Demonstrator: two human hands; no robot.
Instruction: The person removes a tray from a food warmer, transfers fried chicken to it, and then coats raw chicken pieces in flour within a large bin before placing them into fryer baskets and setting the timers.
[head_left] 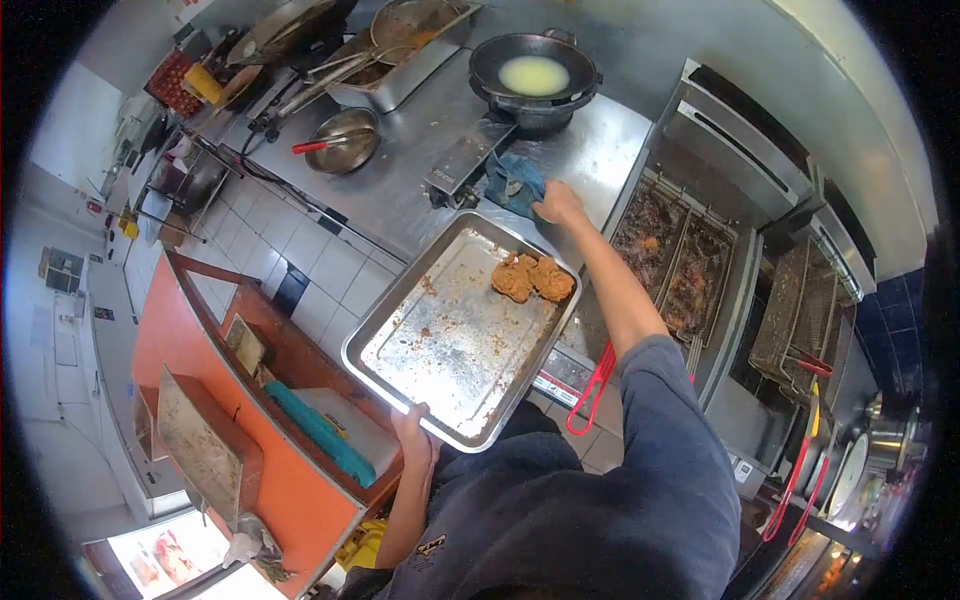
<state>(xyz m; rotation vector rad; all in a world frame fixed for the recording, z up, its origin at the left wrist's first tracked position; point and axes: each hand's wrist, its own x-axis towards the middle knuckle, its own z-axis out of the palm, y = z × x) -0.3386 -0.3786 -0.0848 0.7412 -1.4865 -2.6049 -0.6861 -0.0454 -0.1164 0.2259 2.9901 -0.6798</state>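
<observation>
My left hand (414, 438) grips the near-left edge of a metal tray (430, 330), its fingers closed over the rim. The tray is tilted and scattered with brown crumbs. Pieces of fried chicken (532, 278) lie near its far right corner. My right hand (560, 203) reaches past the tray to the steel counter and is closed on a crumpled blue cloth (512, 185). Just beyond the cloth, a small steel appliance (470, 165) sits in front of a black pan (535, 72) that holds pale yellow liquid.
To the right, a deep fryer (672, 255) has baskets of food in bubbling oil. Red-handled tongs (594, 390) hang at its front. A steel bowl (345, 140) and a deep pan with strainers (400, 80) stand on the counter. An orange cabinet (190, 330) is at left.
</observation>
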